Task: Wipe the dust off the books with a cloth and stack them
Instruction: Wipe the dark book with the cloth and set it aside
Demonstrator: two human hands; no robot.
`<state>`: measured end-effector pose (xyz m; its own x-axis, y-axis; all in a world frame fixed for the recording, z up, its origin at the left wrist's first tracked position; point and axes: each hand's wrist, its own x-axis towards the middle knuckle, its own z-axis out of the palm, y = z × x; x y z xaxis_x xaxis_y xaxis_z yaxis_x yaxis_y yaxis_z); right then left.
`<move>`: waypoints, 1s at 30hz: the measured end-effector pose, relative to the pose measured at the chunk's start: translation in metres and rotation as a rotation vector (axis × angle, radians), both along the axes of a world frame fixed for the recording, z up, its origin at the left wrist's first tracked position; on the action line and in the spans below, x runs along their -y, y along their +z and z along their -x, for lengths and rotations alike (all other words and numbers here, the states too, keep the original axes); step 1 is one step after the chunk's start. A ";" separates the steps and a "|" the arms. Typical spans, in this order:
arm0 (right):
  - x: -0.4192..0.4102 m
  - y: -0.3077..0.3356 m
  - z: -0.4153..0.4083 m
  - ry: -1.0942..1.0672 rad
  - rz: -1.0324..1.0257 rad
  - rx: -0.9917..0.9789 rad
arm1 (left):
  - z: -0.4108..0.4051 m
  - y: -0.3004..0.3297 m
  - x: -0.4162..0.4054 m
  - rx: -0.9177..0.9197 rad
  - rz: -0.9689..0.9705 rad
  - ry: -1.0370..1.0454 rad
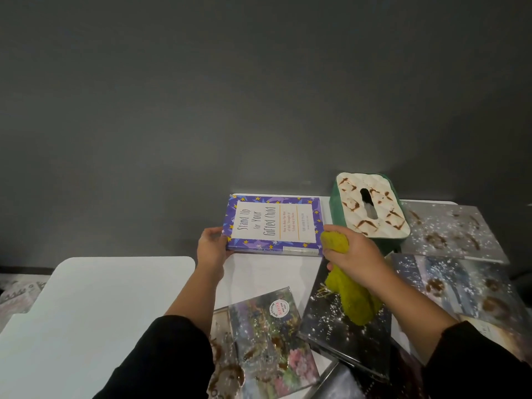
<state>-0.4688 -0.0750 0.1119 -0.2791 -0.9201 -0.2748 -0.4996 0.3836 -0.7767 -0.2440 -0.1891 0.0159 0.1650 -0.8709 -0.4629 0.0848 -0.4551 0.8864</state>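
A purple starred book [273,224] with a white title panel lies flat at the far side of the white table [95,306]. My left hand [211,247] grips its left edge. My right hand [352,251] is closed on a yellow-green cloth [349,295] at the book's right near corner; the cloth hangs down over a dark speckled book [339,329]. A flowery book [267,341] with brown smears and white specks lies near me. Two more dirty books [452,228] [460,286] lie at the right.
A green tissue box [371,208] with a cream quilted, brown-stained lid stands just behind my right hand, beside the purple book. A dark grey wall rises behind the table. The table's left part has a rounded far corner and a step-shaped edge.
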 end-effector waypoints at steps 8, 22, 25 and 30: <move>-0.001 0.001 0.010 -0.116 0.053 0.075 | 0.000 -0.004 -0.002 0.122 0.048 -0.066; -0.012 0.015 0.013 -0.188 0.156 0.138 | -0.013 -0.012 0.000 0.580 0.115 -0.307; -0.017 0.017 0.015 -0.230 0.178 0.111 | -0.011 -0.007 -0.005 0.663 0.086 -0.366; -0.026 0.030 0.022 -0.338 0.226 0.086 | 0.014 0.019 -0.043 0.711 0.380 -0.164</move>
<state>-0.4904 -0.0491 0.1415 -0.5605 -0.8205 -0.1121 -0.3042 0.3299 -0.8937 -0.2579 -0.1461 0.0351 0.1650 -0.9857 0.0353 -0.5966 -0.0712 0.7993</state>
